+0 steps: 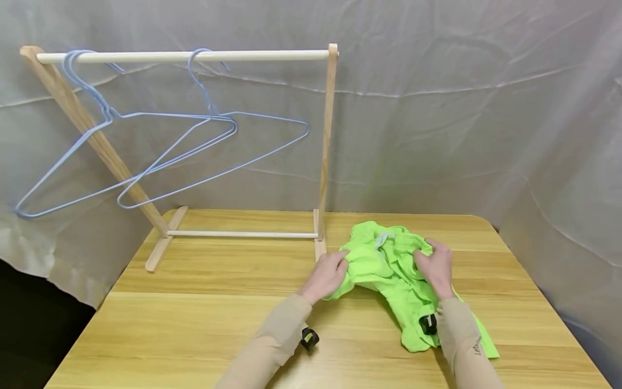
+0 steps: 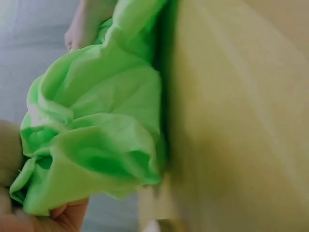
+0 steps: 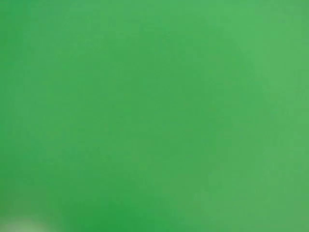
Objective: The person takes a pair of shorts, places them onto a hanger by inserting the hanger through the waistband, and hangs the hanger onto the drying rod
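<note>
Lime-green garment (image 1: 371,263) lies bunched on the tabletop (image 1: 218,324) between our two hands, one end trailing back toward us beneath our right sleeve (image 1: 454,321). Our left hand (image 1: 326,274) pinches its left edge, cloth caught between thumb and fingers; our right hand (image 1: 437,266) grips the gathered fabric on the opposite side, fingers bent in, though how tightly we cannot tell, since the right wrist view shows little but blurred green. As we judge it, the handling is at an early stage: we have hold of both sides, but the garment is crumpled, neither spread flat nor folded, so straightening it looks to be left. Ahead and to the left of our left hand, blue hangers (image 1: 109,114) hang from a wooden rack (image 1: 328,135), bearing no clothing. Short dark lettering (image 1: 478,349) on the right sleeve perhaps reads "Leb", too small to be sure. A pale strip (image 1: 384,239) between our hands may be a label; we can read nothing on it.
</note>
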A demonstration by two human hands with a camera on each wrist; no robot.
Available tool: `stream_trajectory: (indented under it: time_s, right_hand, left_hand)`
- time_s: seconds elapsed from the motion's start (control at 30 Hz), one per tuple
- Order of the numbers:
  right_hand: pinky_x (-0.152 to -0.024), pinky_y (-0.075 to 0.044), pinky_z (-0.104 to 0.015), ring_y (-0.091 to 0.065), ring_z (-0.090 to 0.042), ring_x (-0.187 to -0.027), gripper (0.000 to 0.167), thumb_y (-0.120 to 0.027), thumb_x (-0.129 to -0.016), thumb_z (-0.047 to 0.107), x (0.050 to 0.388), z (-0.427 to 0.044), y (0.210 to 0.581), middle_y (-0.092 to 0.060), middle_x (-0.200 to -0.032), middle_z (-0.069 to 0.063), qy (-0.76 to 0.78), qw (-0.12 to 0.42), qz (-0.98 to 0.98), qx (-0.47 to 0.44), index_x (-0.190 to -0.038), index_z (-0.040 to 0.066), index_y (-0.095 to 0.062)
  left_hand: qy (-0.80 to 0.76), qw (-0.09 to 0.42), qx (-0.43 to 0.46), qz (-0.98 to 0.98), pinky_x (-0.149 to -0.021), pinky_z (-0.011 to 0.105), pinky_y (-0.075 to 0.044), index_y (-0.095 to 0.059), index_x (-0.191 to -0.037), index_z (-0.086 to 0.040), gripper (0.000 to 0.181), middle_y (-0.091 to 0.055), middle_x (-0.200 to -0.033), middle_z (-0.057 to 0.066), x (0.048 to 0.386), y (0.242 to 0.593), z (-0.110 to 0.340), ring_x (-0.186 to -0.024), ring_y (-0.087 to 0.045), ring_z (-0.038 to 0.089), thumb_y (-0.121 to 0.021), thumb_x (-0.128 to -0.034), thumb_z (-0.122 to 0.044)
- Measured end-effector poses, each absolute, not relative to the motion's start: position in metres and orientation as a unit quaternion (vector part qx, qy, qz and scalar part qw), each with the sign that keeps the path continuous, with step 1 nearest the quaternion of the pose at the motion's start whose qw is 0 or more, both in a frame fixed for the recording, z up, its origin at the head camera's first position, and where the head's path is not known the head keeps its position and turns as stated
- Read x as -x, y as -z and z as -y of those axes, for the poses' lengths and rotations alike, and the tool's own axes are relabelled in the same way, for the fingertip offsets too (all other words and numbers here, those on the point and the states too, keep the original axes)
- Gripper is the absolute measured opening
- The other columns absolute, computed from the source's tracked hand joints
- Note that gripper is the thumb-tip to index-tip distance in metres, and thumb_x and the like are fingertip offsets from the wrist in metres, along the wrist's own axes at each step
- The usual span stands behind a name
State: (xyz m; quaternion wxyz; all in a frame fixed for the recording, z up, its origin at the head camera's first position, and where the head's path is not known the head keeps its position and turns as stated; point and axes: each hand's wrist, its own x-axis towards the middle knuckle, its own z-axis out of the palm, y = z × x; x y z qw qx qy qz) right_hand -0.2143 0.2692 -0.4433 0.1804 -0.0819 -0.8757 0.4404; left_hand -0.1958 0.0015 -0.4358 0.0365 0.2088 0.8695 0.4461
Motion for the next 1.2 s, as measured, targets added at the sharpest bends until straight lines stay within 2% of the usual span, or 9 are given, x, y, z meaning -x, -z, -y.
stream_trajectory:
  time_s: [0.07,0.13,0.23,0.4,0.73,0.87,0.93,1.07,1.2]
  right_hand:
    - [-0.050,-0.035,-0.016,-0.028,0.004,-0.040,0.007,-0.056,-0.079,-0.009,0.216,-0.264,0.441,-0.062,-0.061,-0.018,-0.465,0.244,0.849,0.061,-0.076,-0.011,-0.062]
    - [-0.050,-0.027,-0.014,-0.022,0.005,-0.040,0.024,-0.056,-0.076,-0.013,0.216,-0.257,0.437,-0.038,-0.046,0.003,-0.485,0.296,0.822,0.042,-0.058,-0.002,-0.044]
    - [-0.050,-0.021,-0.016,-0.018,0.006,-0.047,0.036,-0.054,-0.072,-0.020,0.210,-0.243,0.422,-0.020,-0.050,0.012,-0.499,0.371,0.783,-0.007,-0.053,0.000,-0.030]
    - [-0.051,-0.024,-0.011,-0.026,0.007,-0.052,0.027,-0.051,-0.069,-0.021,0.194,-0.222,0.395,-0.029,-0.052,0.013,-0.517,0.419,0.743,-0.071,-0.053,-0.007,-0.035]
    - [-0.046,-0.033,-0.013,-0.035,0.007,-0.049,0.027,-0.058,-0.073,-0.024,0.195,-0.227,0.417,-0.038,-0.056,0.016,-0.540,0.254,0.793,-0.119,-0.058,-0.004,-0.046]
    - [-0.049,-0.042,-0.017,-0.044,0.003,-0.053,0.006,-0.063,-0.080,-0.011,0.198,-0.245,0.436,-0.053,-0.063,0.008,-0.496,0.157,0.849,-0.094,-0.078,-0.006,-0.063]
    - [-0.056,-0.046,-0.019,-0.052,-0.003,-0.062,0.010,-0.064,-0.085,-0.005,0.198,-0.253,0.441,-0.063,-0.073,-0.002,-0.465,0.120,0.873,-0.082,-0.093,-0.007,-0.067]
    - [-0.074,-0.051,-0.024,-0.064,-0.026,-0.094,0.032,-0.061,-0.091,0.002,0.194,-0.265,0.447,-0.065,-0.109,-0.025,-0.420,0.070,0.904,-0.051,-0.121,-0.007,-0.057]
    - [-0.087,-0.053,-0.042,-0.057,-0.049,-0.115,0.049,-0.055,-0.095,0.003,0.191,-0.269,0.446,-0.050,-0.134,-0.035,-0.427,0.049,0.903,-0.028,-0.140,-0.004,-0.039]
  left_hand:
    - [-0.475,0.016,-0.204,-0.856,-0.046,0.018,-0.036,-0.061,-0.133,0.001,0.039,-0.053,-0.068,0.004,0.197,0.427,0.003,-0.045,-0.035,0.004,-0.039,-0.1016,-0.005]
    - [-0.509,0.005,-0.197,-0.838,-0.042,0.016,-0.036,-0.062,-0.132,-0.001,0.038,-0.053,-0.068,0.001,0.196,0.419,0.008,-0.046,-0.038,0.003,-0.039,-0.1020,-0.004]
    - [-0.551,-0.027,-0.188,-0.813,-0.042,0.017,-0.041,-0.066,-0.119,-0.001,0.033,-0.059,-0.071,0.007,0.194,0.405,0.018,-0.049,-0.045,0.005,-0.039,-0.1013,-0.003]
    - [-0.575,-0.103,-0.191,-0.789,-0.040,0.019,-0.043,-0.067,-0.116,0.004,0.034,-0.067,-0.079,0.022,0.187,0.389,0.045,-0.048,-0.048,0.005,-0.038,-0.0975,0.003]
    - [-0.443,-0.197,-0.138,-0.864,-0.046,0.021,-0.035,-0.073,-0.096,-0.001,0.030,-0.055,-0.059,0.005,0.186,0.395,0.139,-0.050,-0.040,0.006,-0.044,-0.0926,0.000]
    - [-0.353,-0.146,-0.074,-0.921,-0.049,0.024,-0.033,-0.068,-0.086,-0.002,0.028,-0.047,-0.057,0.003,0.186,0.408,0.165,-0.051,-0.038,0.011,-0.043,-0.0957,-0.008]
    - [-0.304,-0.089,-0.050,-0.947,-0.051,0.028,-0.036,-0.065,-0.084,-0.004,0.028,-0.051,-0.061,0.006,0.186,0.413,0.172,-0.054,-0.043,0.016,-0.042,-0.0972,-0.011]
    - [-0.240,0.004,-0.032,-0.970,-0.077,0.044,-0.053,-0.069,-0.107,-0.001,0.031,-0.071,-0.101,0.018,0.184,0.419,0.172,-0.087,-0.065,0.031,-0.042,-0.0961,-0.012]
    - [-0.265,0.002,-0.046,-0.963,-0.109,0.062,-0.041,-0.055,-0.139,-0.001,0.045,-0.057,-0.141,0.025,0.187,0.418,0.155,-0.128,-0.055,0.045,-0.045,-0.0975,-0.015]
